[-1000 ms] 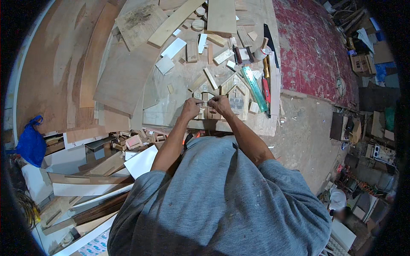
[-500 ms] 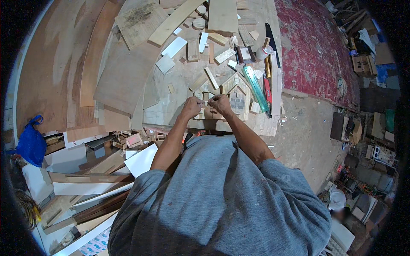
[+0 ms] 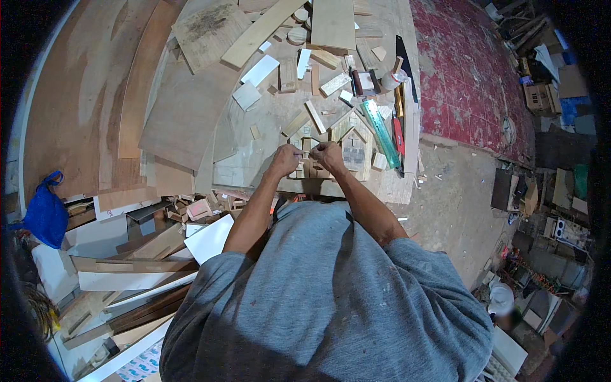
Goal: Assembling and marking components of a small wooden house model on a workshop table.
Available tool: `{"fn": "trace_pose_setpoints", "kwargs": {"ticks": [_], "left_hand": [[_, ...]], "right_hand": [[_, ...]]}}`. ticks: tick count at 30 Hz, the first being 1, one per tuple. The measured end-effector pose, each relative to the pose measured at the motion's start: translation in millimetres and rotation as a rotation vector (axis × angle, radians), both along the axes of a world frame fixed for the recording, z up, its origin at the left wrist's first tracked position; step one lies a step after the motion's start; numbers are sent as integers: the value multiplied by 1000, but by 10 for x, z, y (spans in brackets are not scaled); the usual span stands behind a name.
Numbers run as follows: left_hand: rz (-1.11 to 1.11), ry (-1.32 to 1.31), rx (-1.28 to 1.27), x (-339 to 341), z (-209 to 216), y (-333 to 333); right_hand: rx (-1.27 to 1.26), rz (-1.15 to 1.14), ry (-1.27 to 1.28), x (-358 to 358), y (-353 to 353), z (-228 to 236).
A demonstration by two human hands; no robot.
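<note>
At the centre of the frame, the left hand (image 3: 288, 158) and right hand (image 3: 328, 156) nearly meet, fingers drawn narrow; whether they pinch something small, I cannot tell. Below them sits a reddish-brown wooden piece (image 3: 318, 170). The pale wooden house-shaped assembly with grey panes (image 3: 354, 153) lies just right of the right hand, on the pale wooden tabletop (image 3: 245, 173). Such close fingerwork seems best done with light pressure, both wrists low and steady, without leaning on the assembly. The tabletop's near edge runs beneath the forearms. The widest room for moving is left of the left hand; on the right, the translucent green ruler (image 3: 379, 132) and red-bodied tool (image 3: 399, 132) crowd the assembly. Just beyond the hands, a narrow pale wooden stick (image 3: 315, 116) limits forward reach; farther, upper centre, lie scattered wooden offcuts (image 3: 287, 75).
</note>
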State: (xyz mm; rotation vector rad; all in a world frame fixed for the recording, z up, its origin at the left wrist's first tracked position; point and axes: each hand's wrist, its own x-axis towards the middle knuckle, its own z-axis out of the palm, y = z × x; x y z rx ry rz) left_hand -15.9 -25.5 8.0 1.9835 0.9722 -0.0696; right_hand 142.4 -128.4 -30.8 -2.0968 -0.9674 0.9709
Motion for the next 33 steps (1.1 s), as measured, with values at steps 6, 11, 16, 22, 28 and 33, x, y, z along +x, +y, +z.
{"fn": "trace_pose_setpoints", "kwargs": {"ticks": [6,11,16,22,28,33], "left_hand": [[125,-154,29,-218,-159,160],[44,-217,105,-336,-143,158],[-146,-180,135,-270,-4,15],[-315,-147,210,-268,-78,61],[-374,-81,324,-280,-23,57],[-254,-193,316,-350,-54,60]], "right_hand": [[39,8,227,207,-74,363],[62,-34,225,537,-514,559],[84,-155,235,628,-1220,799],[-48,-334,240,565,-2058,703],[-125,-403,188,428,-2614,587],[-144,-482,226,387,-2791,514]]}}
